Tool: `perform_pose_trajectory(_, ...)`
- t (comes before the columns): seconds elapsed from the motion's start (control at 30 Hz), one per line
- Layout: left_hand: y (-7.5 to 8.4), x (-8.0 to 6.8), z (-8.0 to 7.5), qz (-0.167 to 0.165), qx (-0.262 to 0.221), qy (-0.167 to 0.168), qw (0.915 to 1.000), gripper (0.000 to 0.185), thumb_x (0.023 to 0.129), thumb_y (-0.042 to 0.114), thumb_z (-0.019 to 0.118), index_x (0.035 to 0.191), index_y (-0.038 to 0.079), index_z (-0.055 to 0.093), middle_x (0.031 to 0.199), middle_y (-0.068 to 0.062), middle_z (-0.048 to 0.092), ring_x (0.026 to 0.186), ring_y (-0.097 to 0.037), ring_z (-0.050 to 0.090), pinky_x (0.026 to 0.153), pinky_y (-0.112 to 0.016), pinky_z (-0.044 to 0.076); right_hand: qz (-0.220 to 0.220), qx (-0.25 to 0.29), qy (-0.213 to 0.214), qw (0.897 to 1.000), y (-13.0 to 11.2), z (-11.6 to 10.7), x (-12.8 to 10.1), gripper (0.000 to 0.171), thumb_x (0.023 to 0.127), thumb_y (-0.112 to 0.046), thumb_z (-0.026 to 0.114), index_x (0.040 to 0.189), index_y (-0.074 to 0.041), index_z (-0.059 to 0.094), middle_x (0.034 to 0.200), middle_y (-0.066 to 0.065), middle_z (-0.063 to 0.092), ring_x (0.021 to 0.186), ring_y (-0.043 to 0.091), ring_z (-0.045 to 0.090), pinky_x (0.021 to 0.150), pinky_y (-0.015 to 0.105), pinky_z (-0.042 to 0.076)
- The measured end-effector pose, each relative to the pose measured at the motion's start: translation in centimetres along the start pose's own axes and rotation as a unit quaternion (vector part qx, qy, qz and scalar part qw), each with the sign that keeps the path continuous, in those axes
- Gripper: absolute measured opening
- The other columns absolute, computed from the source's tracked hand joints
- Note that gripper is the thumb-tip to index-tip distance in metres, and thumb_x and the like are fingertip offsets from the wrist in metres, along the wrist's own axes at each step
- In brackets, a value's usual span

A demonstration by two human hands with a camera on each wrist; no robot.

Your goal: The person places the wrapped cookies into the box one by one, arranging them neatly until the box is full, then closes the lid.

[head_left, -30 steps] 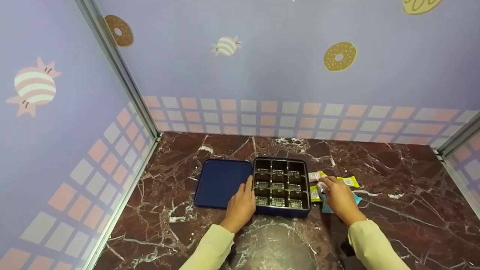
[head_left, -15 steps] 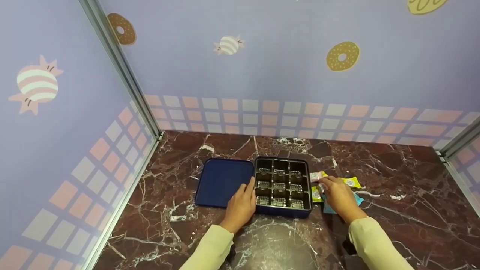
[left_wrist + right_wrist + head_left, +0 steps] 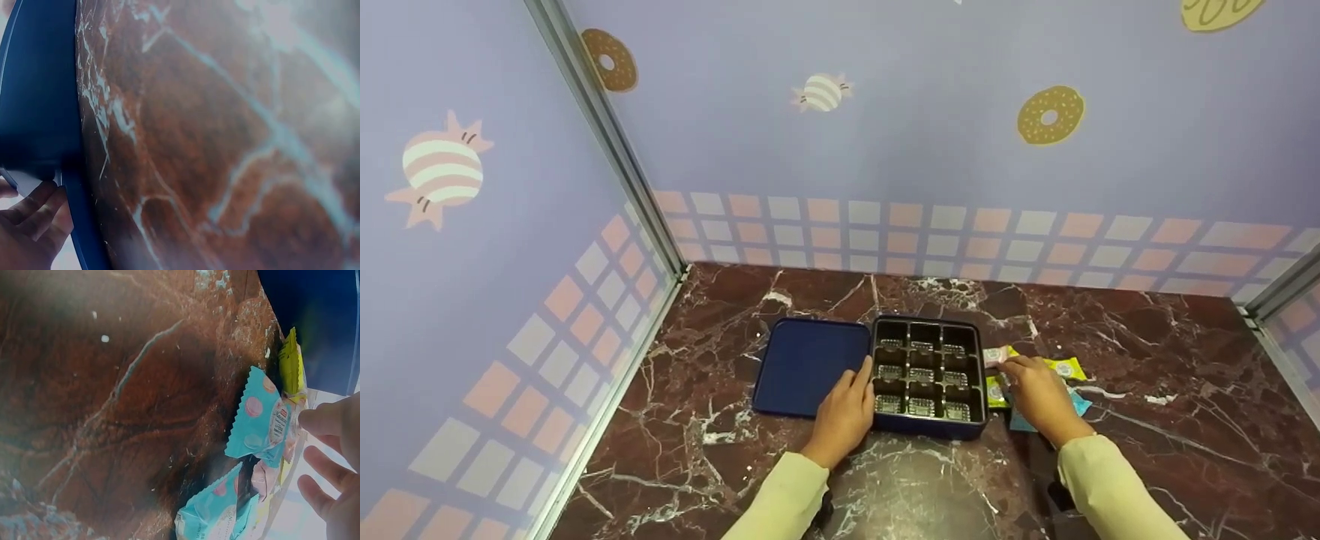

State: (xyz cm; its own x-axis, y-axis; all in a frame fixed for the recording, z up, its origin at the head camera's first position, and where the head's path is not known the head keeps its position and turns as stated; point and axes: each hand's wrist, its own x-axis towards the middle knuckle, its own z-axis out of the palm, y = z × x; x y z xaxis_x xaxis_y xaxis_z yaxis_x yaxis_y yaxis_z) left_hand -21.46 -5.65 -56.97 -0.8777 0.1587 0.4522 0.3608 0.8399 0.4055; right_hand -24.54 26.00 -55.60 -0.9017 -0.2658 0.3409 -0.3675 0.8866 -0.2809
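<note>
A dark blue box (image 3: pixel 928 427) holds a black tray with nine empty compartments (image 3: pixel 924 373). Its blue lid (image 3: pixel 807 364) lies flat to its left. My left hand (image 3: pixel 846 409) rests with straight fingers where the lid meets the box; the left wrist view shows its fingers (image 3: pixel 35 214) against the blue edge (image 3: pixel 36 90). My right hand (image 3: pixel 1035 391) lies over a heap of wrapped sweets to the right of the box. Its fingertips touch a pink packet (image 3: pixel 994 354). Teal packets (image 3: pixel 260 417) and a yellow packet (image 3: pixel 291 363) lie beside its fingers (image 3: pixel 329 464).
The brown marble tabletop (image 3: pixel 1147 420) is walled by lilac panels (image 3: pixel 885 135) at the back and both sides. A yellow packet (image 3: pixel 1068 367) and a teal one (image 3: pixel 1081 403) stick out from under my right hand.
Both hands stay almost still. The right fingertips have crept slightly towards the pink packet by the box's right edge.
</note>
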Motion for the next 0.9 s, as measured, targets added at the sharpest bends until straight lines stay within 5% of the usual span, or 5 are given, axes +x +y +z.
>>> perform_pose_trajectory(0.5, 0.0, 0.1, 0.0, -0.015, -0.014, -0.018, 0.9996, 0.044, 0.098, 0.017, 0.054, 0.142, 0.011, 0.051, 0.087, -0.005, 0.053, 0.059, -0.011, 0.034, 0.053, -0.028, 0.040, -0.043, -0.014, 0.063, 0.997, 0.4, 1.4, 0.2, 0.015, 0.077, 0.000, 0.076, 0.091, -0.006, 0.076, 0.096, 0.011, 0.073, 0.078, 0.035, 0.061, 0.064, 0.046, 0.052)
perform_pose_trajectory(0.9, 0.0, 0.1, -0.1, -0.017, -0.014, -0.018, 0.9996, 0.044, 0.098, 0.018, 0.054, 0.140, 0.010, 0.052, 0.088, -0.005, 0.055, 0.060, -0.014, 0.038, 0.055, -0.031, 0.043, -0.050, -0.028, 0.051, 0.997, 0.4, 1.3, 0.1, 0.018, 0.080, -0.001, 0.074, 0.095, -0.010, 0.077, 0.101, 0.009, 0.074, 0.078, 0.035, 0.060, 0.060, 0.046, 0.051)
